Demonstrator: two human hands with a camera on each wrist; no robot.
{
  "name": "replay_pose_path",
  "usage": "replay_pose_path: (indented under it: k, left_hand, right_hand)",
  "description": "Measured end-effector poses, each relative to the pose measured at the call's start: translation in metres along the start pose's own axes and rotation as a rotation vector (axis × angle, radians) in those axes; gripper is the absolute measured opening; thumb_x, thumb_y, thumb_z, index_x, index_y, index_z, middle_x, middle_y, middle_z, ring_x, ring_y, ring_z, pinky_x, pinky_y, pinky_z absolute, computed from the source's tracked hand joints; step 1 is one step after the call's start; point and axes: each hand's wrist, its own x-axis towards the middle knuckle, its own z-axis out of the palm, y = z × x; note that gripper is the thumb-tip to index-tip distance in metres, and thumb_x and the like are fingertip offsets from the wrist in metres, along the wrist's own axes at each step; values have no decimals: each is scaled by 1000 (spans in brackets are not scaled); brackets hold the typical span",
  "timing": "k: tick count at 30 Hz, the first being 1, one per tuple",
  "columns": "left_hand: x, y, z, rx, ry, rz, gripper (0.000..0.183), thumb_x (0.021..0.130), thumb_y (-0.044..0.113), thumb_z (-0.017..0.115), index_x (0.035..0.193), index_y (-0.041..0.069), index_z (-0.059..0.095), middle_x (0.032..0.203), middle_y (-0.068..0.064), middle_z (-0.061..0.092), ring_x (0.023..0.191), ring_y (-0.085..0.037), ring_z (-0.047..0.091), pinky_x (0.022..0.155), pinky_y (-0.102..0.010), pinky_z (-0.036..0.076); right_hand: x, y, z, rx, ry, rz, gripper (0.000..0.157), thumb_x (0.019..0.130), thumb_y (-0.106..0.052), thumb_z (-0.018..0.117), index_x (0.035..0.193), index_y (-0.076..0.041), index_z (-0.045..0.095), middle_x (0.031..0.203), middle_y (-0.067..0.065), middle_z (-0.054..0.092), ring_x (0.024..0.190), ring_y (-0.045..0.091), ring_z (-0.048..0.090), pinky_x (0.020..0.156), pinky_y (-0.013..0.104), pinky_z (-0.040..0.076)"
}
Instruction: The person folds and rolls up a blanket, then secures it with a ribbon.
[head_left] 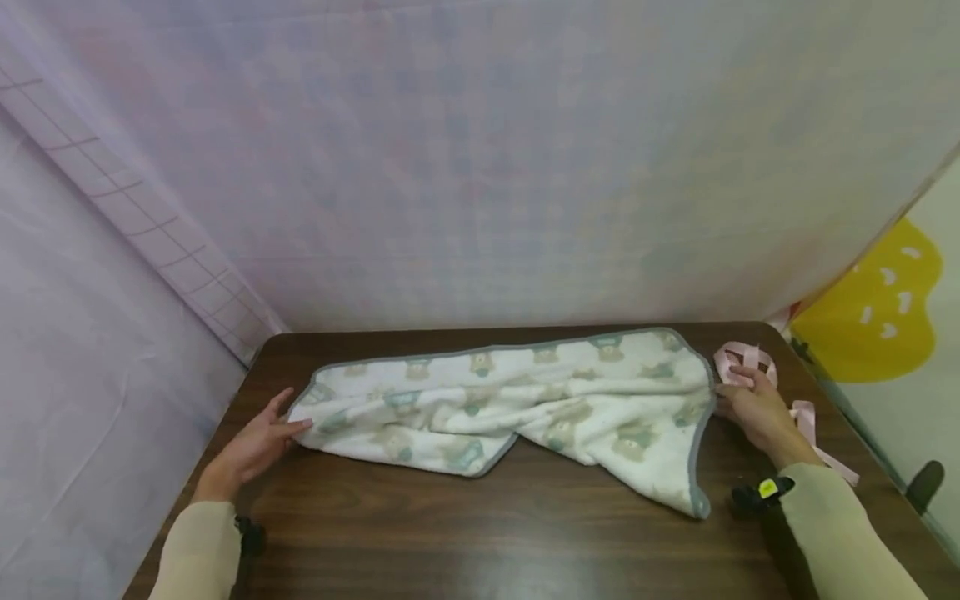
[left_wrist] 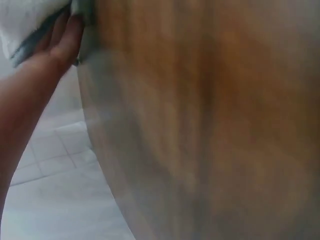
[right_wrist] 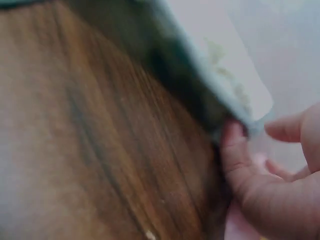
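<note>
A white fleece blanket (head_left: 450, 408) with bear prints and a grey border lies stretched sideways in loose folds, its lower edge uneven. At its left end is my left hand (head_left: 255, 442), the thumb over the border and the other fingers spread; in the left wrist view, fingers (left_wrist: 67, 37) reach the blanket's edge. My right hand (head_left: 757, 417) is at the right border. In the right wrist view the thumb (right_wrist: 235, 145) touches that edge, while the forefinger (right_wrist: 285, 128) stands apart from it.
A pink ribbon (head_left: 767, 360) lies in loops beside and behind my right hand, its tail running toward the table's right side. The brown wooden table (head_left: 420, 533) meets a pale curtain (head_left: 480, 208) at the back. A yellow shape (head_left: 870, 317) decorates the right wall.
</note>
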Motion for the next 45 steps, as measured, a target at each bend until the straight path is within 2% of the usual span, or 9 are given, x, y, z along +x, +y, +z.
replay_pose_path:
  k: [3,6,10,16,20,25,35,42,45]
  left_hand:
    - [-3,-10,-1,54,-73,8,102,95,2,59,153,7,-25,154,-26,13,113,1,46,92,-14,41]
    - [-4,-13,1,79,-83,35,108,91,-3,63,153,7,-26,160,-26,-8,138,-17,29,92,-8,38]
    - [-3,-10,5,162,-30,27,107,91,0,65,155,7,-21,161,-25,-11,146,-38,2,113,-28,28]
    - [-5,-8,6,246,36,32,102,93,5,65,157,6,-14,161,-27,-11,147,-40,-1,118,-55,7]
    - [-9,-4,7,286,68,81,93,96,5,61,158,6,-8,160,-31,4,144,-33,18,116,-35,24]
    - [-14,6,9,281,86,155,84,100,6,54,159,10,-6,153,-30,21,120,2,39,92,-6,33]
    - [-18,32,10,246,169,195,74,105,10,45,160,13,-5,103,0,58,89,0,57,80,-19,47]
    - [-19,50,7,219,293,260,69,106,16,45,160,14,3,130,-11,51,89,5,58,75,-16,50]
    - [-18,59,3,200,379,244,67,105,13,44,160,11,6,112,-10,62,77,6,57,68,-14,49]
  right_hand:
    - [-10,-5,4,9,-61,49,72,105,-22,48,145,14,0,101,0,54,78,6,63,72,27,57]
    - [-25,-9,9,-35,-153,74,80,105,-27,47,148,13,-8,116,14,52,83,8,65,76,30,58]
    - [-43,-9,16,-72,-213,60,83,103,-25,53,151,8,-6,126,25,49,89,14,68,80,32,58]
    - [-66,-6,27,-117,-286,-83,84,95,-4,63,149,10,1,94,12,70,80,17,70,73,32,58]
    - [-85,-8,36,-187,-349,-176,84,90,-1,67,146,9,6,83,7,70,76,13,68,68,25,53]
    - [-95,-11,49,-212,-381,-316,78,85,6,70,142,5,16,75,1,63,65,7,60,55,28,48]
    - [-100,-22,46,-243,-112,-414,41,97,6,52,129,-16,39,84,-1,53,74,5,50,59,29,36]
    - [-99,-35,26,-15,-183,-387,37,103,4,41,126,-25,37,96,-9,55,90,1,52,69,20,39]
    - [-97,-39,12,180,-256,-335,34,103,7,37,121,-21,39,99,-9,58,93,1,55,73,18,45]
